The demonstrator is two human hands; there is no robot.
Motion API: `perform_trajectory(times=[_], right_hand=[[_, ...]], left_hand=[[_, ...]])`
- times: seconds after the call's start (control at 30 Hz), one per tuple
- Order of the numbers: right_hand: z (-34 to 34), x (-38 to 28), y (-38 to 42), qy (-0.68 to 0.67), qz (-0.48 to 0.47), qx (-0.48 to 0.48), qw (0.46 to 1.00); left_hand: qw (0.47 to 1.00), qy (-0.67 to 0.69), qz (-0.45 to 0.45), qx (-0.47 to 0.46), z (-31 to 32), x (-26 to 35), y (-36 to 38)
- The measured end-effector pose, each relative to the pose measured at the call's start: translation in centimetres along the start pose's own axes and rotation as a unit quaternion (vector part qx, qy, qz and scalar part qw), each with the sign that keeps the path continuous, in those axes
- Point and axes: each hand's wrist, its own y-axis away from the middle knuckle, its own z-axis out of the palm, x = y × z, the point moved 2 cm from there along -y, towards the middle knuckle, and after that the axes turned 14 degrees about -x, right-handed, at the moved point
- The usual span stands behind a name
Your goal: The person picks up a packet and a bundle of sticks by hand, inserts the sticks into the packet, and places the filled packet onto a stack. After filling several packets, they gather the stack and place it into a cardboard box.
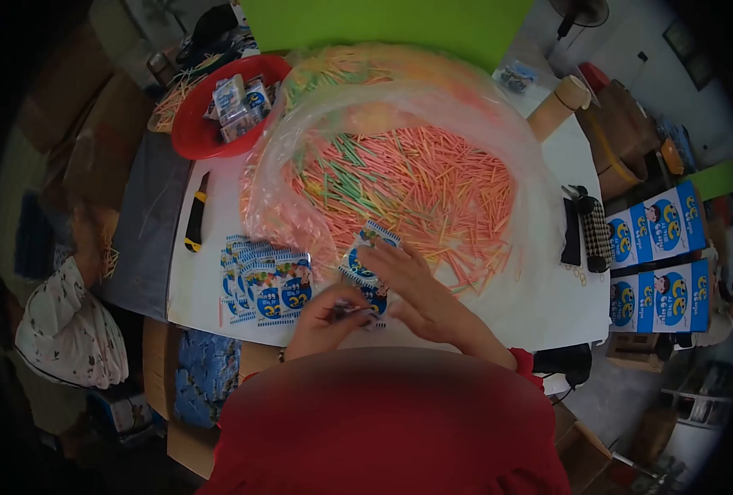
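My left hand [327, 320] is closed near the table's front edge, its fingers pinching a small whitish-and-dark thing that I cannot make out. Just right of it, my right hand [412, 289] has its fingers stretched out over a blue-and-white printed packet [370, 234], seemingly touching it. A second packet [372, 295] lies between my two hands, partly hidden. To the left is an overlapping pile of the same flat packets [266, 285]. Beyond my hands, a large clear plastic bag [271, 186] lies open, full of thin pink, green and yellow sticks [416, 169].
A red bowl [186, 136] with wrapped packs stands at the back left, a box cutter [196, 216] below it. At right lie a checkered pouch [595, 235] and printed blue boxes [664, 297]. Another person's patterned sleeve [73, 326] shows at left.
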Motion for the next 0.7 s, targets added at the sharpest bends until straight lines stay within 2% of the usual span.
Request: perform_trajectory(times=[0.03, 0.07, 0.1, 0.17, 0.2, 0.23, 0.27, 0.3, 0.33, 0.37, 0.4, 0.43, 0.47, 0.5, 0.57, 0.63, 0.67, 0.7], right_hand=[[-0.9, 0.6, 0.4, 0.004, 0.003, 0.001, 1.0], [-2.4, 1.9, 1.2, -0.005, 0.057, 0.056, 0.997], [-4.0, 3.4, 2.0, -0.014, 0.108, 0.111, 0.988], [-6.4, 8.2, 4.0, 0.087, 0.193, 0.165, 0.963], [-7.5, 10.2, 4.7, 0.14, 0.202, 0.177, 0.953], [-8.6, 11.7, 5.3, 0.191, 0.212, 0.187, 0.94], [-9.8, 12.8, 5.6, 0.191, 0.212, 0.186, 0.94], [-10.9, 14.0, 5.8, 0.21, 0.285, 0.143, 0.924], [-11.5, 14.7, 5.9, 0.229, 0.357, 0.1, 0.9], [-11.8, 14.8, 6.1, 0.229, 0.357, 0.098, 0.9], [-12.1, 15.0, 6.2, 0.277, 0.41, 0.051, 0.867], [-12.1, 15.1, 6.2, 0.322, 0.46, 0.002, 0.828], [-11.8, 15.1, 6.0, 0.321, 0.459, 0.0, 0.829], [-11.3, 15.0, 5.7, 0.333, 0.451, -0.005, 0.828], [-10.3, 15.4, 4.9, 0.342, 0.438, -0.012, 0.831], [-9.1, 16.8, 4.2, 0.242, 0.469, -0.018, 0.85], [-8.4, 17.4, 4.1, 0.241, 0.467, -0.017, 0.851], [-7.6, 18.1, 4.2, 0.267, 0.425, -0.022, 0.865]], left_hand=[[0.995, -0.079, 0.058, 0.03, -0.7, 1.2, 0.5], [0.979, -0.158, 0.116, 0.062, -1.2, 2.4, 1.0], [0.979, -0.157, 0.12, 0.059, -1.4, 3.2, 1.5], [0.97, -0.098, 0.087, 0.206, -2.5, 4.4, 2.6], [0.97, -0.098, 0.089, 0.205, -3.4, 4.3, 2.8], [0.925, -0.294, 0.045, 0.237, -4.4, 4.2, 3.0], [0.84, -0.477, -0.001, 0.259, -5.0, 4.0, 2.9], [0.84, -0.476, -0.002, 0.26, -5.2, 3.7, 2.6], [0.731, -0.617, -0.014, 0.291, -5.2, 3.7, 2.2], [0.597, -0.739, -0.025, 0.312, -5.0, 3.8, 1.8], [0.597, -0.739, -0.026, 0.312, -4.7, 4.0, 1.4], [0.564, -0.757, -0.01, 0.331, -4.0, 4.6, 1.1], [0.529, -0.773, 0.004, 0.351, -3.4, 4.8, 0.9], [0.528, -0.773, -0.001, 0.353, -3.0, 4.8, 0.1], [0.603, -0.741, 0.031, 0.293, -2.4, 5.1, -2.3], [0.64, -0.728, -0.019, 0.247, -2.1, 4.4, -5.2], [0.638, -0.729, -0.019, 0.247, -2.4, 3.9, -6.2], [0.649, -0.725, -0.023, 0.229, -2.7, 2.9, -7.4]])
